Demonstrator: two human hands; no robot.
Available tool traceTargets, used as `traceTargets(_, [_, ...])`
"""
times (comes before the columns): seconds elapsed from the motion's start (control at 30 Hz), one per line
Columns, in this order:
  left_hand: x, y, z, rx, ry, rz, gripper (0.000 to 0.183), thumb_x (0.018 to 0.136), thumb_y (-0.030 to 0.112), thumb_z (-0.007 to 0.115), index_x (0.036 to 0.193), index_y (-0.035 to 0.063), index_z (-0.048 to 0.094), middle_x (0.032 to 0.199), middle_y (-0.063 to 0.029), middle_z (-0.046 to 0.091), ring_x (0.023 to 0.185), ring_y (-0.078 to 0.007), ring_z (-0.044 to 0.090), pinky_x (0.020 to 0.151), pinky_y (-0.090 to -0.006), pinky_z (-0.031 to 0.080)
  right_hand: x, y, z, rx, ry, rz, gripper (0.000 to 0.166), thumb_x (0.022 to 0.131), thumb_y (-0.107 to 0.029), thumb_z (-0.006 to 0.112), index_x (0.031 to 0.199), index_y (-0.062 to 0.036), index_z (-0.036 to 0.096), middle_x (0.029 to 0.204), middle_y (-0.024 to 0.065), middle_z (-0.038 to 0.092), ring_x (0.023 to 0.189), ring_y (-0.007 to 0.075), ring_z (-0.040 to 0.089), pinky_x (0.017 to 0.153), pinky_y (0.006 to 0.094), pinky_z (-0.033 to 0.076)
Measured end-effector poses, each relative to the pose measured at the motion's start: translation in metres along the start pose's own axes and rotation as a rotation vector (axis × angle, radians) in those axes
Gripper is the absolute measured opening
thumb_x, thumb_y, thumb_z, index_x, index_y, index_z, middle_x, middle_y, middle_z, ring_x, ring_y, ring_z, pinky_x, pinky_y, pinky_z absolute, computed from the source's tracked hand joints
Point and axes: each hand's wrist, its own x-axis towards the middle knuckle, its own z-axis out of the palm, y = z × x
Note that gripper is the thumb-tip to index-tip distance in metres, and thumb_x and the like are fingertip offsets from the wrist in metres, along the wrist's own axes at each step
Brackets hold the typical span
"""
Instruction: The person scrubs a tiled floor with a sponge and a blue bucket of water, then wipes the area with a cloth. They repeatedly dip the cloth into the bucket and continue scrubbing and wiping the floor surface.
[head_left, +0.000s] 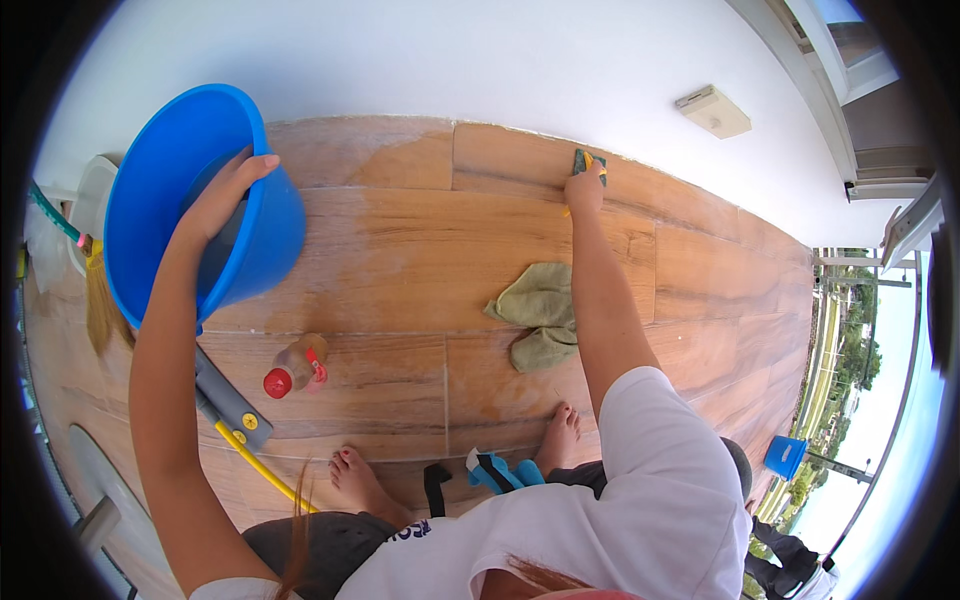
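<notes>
My left hand (225, 196) grips the near rim of a large blue plastic bucket (281, 225), its thumb outside and its fingers inside; the bucket stands tilted at the left. At the foot of the white wall, my right hand (586, 187) presses a green and yellow scouring sponge (600, 169) onto the wood-look floor tiles (420, 247). A crumpled olive cloth (536, 292) lies beside my right forearm, partly hidden by it. Left of the cloth stands a clear plastic bottle (300, 364) with a red cap.
A straw broom (101, 300) leans behind the bucket. A grey squeegee-like head (236, 412) with a yellow handle (262, 469) lies near my foot. Blue and black straps (499, 472) lie between my feet. A smaller blue bucket (785, 457) and a partly visible person (791, 562) are at the far right.
</notes>
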Motion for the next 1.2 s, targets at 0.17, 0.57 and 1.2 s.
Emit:
traceTargets(0.17, [0.004, -0.005, 0.001, -0.013, -0.004, 0.013, 0.063, 0.075, 0.055, 0.048, 0.11, 0.003, 0.047, 0.092, -0.0079, 0.049, 0.09, -0.0192, 0.046, 0.084, -0.0316, 0.035, -0.102, -0.11, 0.049, 0.002, -0.179, -0.265, 0.05, 0.082, -0.01, 0.041, 0.13, -0.0113, 0.026, 0.09, 0.0211, 0.061, 0.086, 0.0351, 0.059, 0.071, 0.0438, 0.046])
traceTargets(0.57, [0.001, -0.002, 0.001, -0.01, -0.012, 0.012, 0.069, 0.073, 0.059, 0.047, 0.11, 0.0011, 0.048, 0.09, -0.0092, 0.049, 0.09, -0.0203, 0.046, 0.084, -0.0328, 0.035, -0.063, -0.072, 0.03, 0.021, -0.1, -0.19, 0.044, 0.086, -0.015, 0.041, 0.129, -0.0153, 0.029, 0.096, 0.0222, 0.059, 0.09, 0.036, 0.057, 0.074, 0.0449, 0.045])
traceTargets(1.2, [0.006, 0.004, -0.002, 0.039, -0.09, 0.002, 0.068, 0.074, 0.057, 0.047, 0.112, 0.0005, 0.046, 0.087, -0.0069, 0.048, 0.089, -0.019, 0.045, 0.086, -0.0322, 0.035, -0.083, -0.111, 0.041, -0.142, -0.213, -0.464, 0.048, 0.085, -0.015, 0.043, 0.131, -0.0132, 0.027, 0.089, 0.021, 0.061, 0.081, 0.0345, 0.06, 0.067, 0.0434, 0.046])
